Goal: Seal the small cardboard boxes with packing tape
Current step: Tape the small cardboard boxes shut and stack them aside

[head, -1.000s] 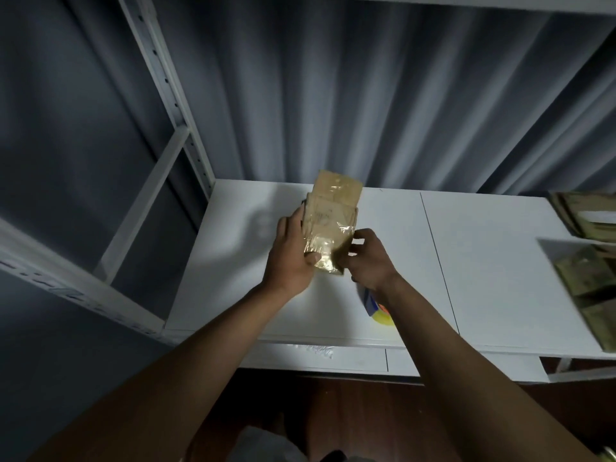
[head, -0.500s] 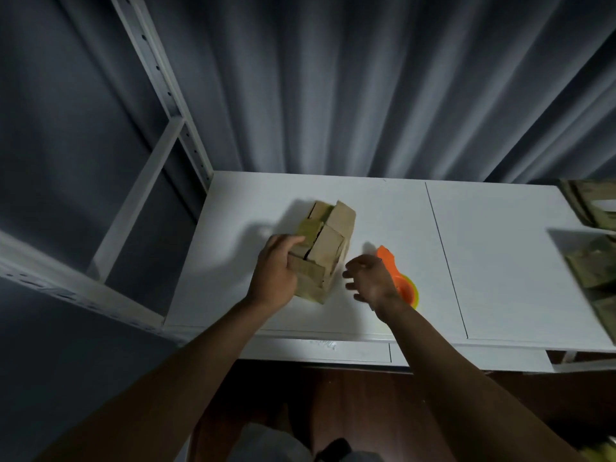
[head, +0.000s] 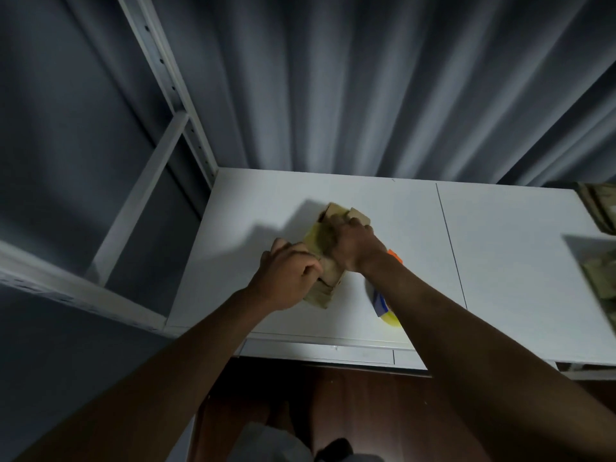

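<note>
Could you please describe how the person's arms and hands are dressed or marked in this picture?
Both forearms are bare as far up as the frame shows: no sleeves in view. The left hand and right hand wear no gloves. No watch, bracelet or ring can be made out in the dim, slightly blurred light.

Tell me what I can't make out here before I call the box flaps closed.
- Cardboard box top flaps: head view, covered by right hand.
- Its near-left side: hidden behind left hand.
- Tape dispenser: mostly behind the right forearm.
- Cardboard stack: blurred, cut off by the right edge.
</note>
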